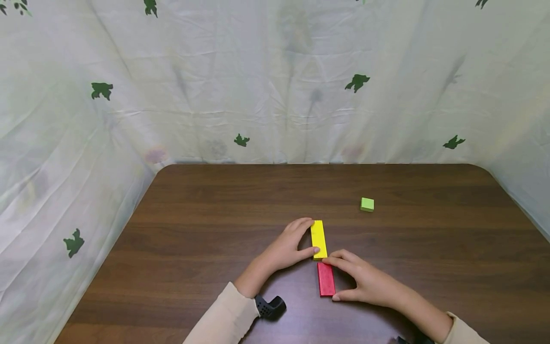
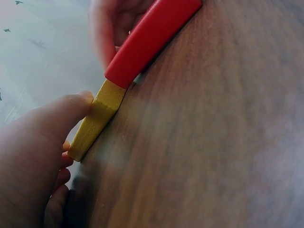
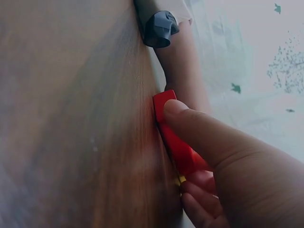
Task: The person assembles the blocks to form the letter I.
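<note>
A long yellow block (image 1: 318, 234) lies on the wooden table, its length running away from the person. My left hand (image 1: 284, 247) holds it, thumb near its close end and fingers at its far end. Just nearer lies a red block (image 1: 326, 281), almost in line with the yellow one. My right hand (image 1: 367, 282) grips the red block lengthwise, with the thumb on its near end and fingers at its far end. In the left wrist view, the red block (image 2: 147, 42) appears end to end with the yellow block (image 2: 97, 121); whether they touch I cannot tell.
A small light green block (image 1: 367, 204) sits farther back, right of the yellow block. The brown table (image 1: 206, 205) ends at a pale curtain (image 1: 266, 86) with green leaf shapes. A black device (image 1: 271, 308) is strapped at the left wrist.
</note>
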`<action>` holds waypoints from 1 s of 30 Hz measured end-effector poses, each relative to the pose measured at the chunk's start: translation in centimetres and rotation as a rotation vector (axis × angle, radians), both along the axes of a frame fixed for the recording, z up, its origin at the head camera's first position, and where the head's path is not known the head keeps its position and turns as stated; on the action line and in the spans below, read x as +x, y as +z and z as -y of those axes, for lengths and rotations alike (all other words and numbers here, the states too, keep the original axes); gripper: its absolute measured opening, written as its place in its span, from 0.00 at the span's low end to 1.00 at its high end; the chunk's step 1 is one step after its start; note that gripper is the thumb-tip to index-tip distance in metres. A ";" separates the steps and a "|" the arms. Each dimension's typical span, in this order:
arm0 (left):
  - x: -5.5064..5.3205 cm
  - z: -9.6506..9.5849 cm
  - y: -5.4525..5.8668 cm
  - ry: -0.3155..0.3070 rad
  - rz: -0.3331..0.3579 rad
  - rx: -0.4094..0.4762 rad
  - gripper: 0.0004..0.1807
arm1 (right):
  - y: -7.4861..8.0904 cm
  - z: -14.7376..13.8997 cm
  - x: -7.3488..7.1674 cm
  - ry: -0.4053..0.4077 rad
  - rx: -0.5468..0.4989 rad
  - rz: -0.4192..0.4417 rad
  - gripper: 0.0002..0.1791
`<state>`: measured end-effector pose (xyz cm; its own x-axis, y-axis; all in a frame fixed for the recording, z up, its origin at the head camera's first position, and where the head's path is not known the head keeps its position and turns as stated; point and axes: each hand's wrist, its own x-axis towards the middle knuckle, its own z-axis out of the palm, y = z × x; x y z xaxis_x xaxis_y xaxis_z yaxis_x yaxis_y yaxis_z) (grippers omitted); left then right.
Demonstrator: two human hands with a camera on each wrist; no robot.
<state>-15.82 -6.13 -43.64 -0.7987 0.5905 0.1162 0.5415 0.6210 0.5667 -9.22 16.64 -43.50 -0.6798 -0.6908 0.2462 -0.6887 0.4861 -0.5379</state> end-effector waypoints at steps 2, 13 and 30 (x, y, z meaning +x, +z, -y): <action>0.0 0.0 0.0 0.001 0.004 -0.002 0.37 | 0.0 0.0 0.0 0.000 0.001 0.000 0.34; 0.0 0.0 -0.1 0.003 0.002 -0.011 0.38 | 0.1 0.0 0.2 0.011 -0.038 0.045 0.32; 0.1 0.0 0.0 0.002 0.004 -0.015 0.38 | 0.2 0.1 0.0 -0.024 -0.001 0.069 0.32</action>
<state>-15.77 -6.13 -43.64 -0.8001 0.5908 0.1039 0.5381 0.6302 0.5596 -9.20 16.53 -43.35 -0.7116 -0.6739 0.1988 -0.6381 0.5015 -0.5842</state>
